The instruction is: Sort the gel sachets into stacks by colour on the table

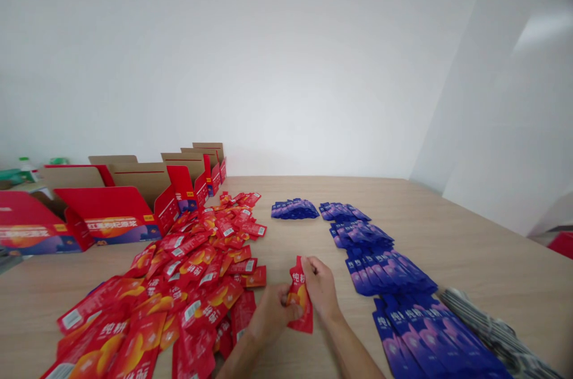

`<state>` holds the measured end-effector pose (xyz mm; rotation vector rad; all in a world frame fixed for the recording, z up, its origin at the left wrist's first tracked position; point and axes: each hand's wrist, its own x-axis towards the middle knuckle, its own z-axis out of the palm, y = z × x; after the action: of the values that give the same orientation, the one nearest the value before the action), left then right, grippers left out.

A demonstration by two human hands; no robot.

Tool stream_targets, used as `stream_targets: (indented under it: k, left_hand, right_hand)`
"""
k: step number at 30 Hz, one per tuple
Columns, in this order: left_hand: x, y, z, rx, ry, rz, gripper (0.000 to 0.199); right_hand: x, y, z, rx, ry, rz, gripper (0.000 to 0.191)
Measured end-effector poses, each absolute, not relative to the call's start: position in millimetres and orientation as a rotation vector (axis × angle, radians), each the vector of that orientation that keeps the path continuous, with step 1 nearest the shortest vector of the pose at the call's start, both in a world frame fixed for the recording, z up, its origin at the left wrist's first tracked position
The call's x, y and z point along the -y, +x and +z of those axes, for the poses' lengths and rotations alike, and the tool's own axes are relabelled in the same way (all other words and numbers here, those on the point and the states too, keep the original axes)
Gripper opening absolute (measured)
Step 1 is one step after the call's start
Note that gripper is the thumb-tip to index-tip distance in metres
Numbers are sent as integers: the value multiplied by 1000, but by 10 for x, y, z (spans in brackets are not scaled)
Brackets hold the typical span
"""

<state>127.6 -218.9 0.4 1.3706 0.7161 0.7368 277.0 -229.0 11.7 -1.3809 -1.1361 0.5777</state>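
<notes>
Between my two hands a red pouch (300, 295) with orange fruit and white lettering is held upright above the table. My left hand (271, 314) pinches its lower left side, thumb across the front. On the upper right edge my right hand (320, 288) has its fingers closed. A loose heap of similar red pouches (197, 271) lies left of my left hand, the closest ones near its wrist. To the right of my right hand, blue-purple pouches (389, 271) lie in overlapping fanned stacks.
Open red cardboard boxes (111, 206) stand in a row at the left and back left. Another fanned blue stack (294, 209) lies at the back middle. A striped grey bundle (492, 331) lies at the right. A green-capped bottle (27, 170) stands far left. A white wall rises behind the wooden table (286, 242).
</notes>
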Motion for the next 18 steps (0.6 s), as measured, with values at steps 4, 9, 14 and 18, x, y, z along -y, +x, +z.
stream_targets:
  k: [4,9,14,18]
  left_hand:
    - [2140,1328,-61,-713,1398,782,49]
    - [2090,1360,-122,-1173,1518,1113,54]
    - [2104,1309,-87,-1455,1695,1081,54]
    - [2091,1337,-45,-1481,1769,1070,53]
  right_hand:
    - [2289,2729,97,1165,-1442,473,45]
    - [2340,2481,44,1261,-1500,443,42]
    - [2369,2267,-24,1229,-1672,425,42]
    - [2325,2329,0,1262,-1582,423,53]
